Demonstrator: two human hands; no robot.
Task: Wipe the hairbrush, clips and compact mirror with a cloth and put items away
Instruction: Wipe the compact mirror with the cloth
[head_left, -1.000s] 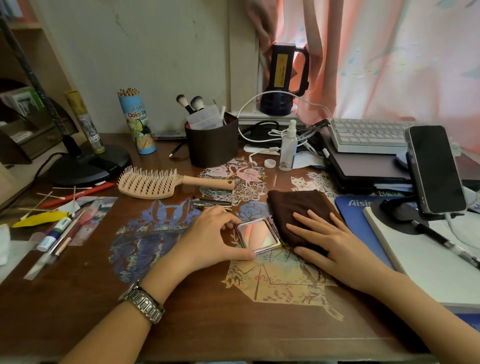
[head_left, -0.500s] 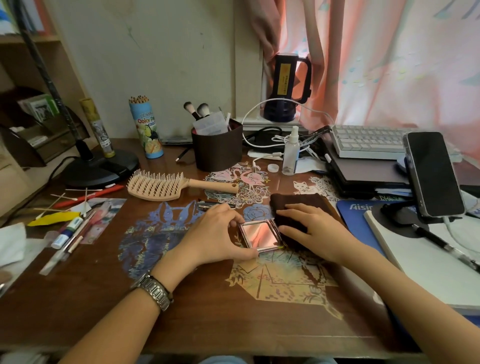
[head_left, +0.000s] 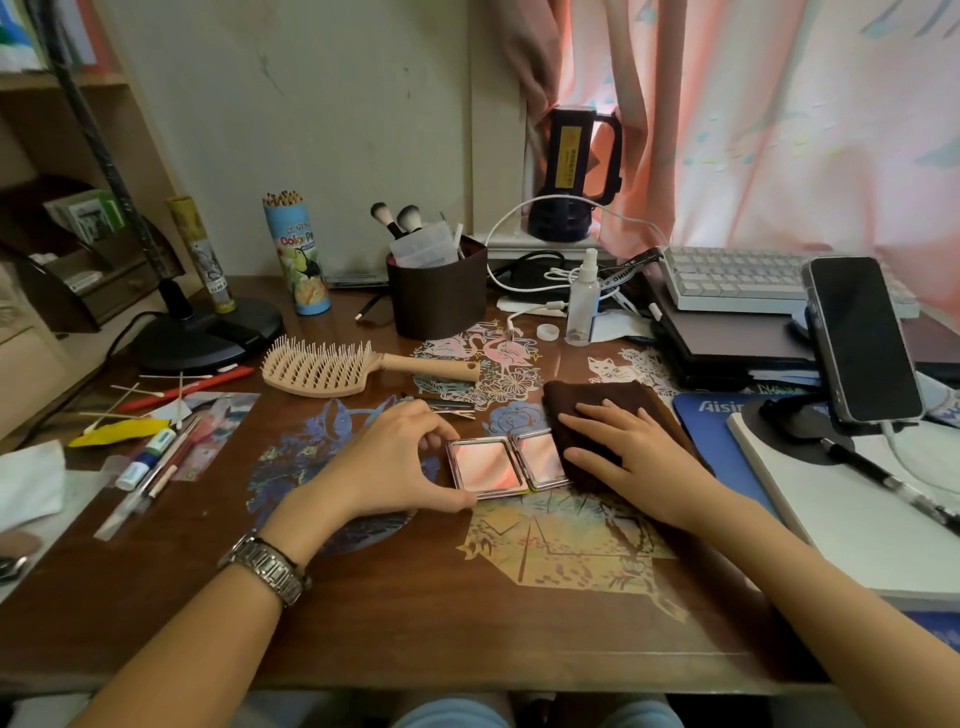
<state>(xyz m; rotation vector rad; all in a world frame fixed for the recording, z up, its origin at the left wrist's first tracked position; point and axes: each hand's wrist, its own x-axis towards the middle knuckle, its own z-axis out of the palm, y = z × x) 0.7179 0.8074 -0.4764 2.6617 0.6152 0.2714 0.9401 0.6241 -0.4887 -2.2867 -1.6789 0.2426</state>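
Note:
An open compact mirror (head_left: 488, 464) lies flat on the wooden desk (head_left: 395, 613), both panes facing up. My left hand (head_left: 395, 457) pinches the left pane by its edges with thumb and fingers. My right hand (head_left: 623, 447) presses flat on a dark brown cloth (head_left: 597, 400), which covers the right edge of the right pane. A beige hairbrush (head_left: 337, 369) lies behind my left hand, bristles up. Metal hair clips (head_left: 447, 408) lie just beyond my left fingers, partly hidden.
A brown cup with makeup brushes (head_left: 439, 296) and a spray bottle (head_left: 582, 299) stand behind. A phone on a stand (head_left: 860, 338), a notebook with a pen (head_left: 852, 499), a keyboard (head_left: 737, 278) fill the right. A lamp base (head_left: 208, 332), pens and cotton swabs (head_left: 150, 400) crowd the left.
The second mirror pane has come into sight as the cloth and my right hand shifted right and back. My left hand stays on the left pane. The camera tilted up.

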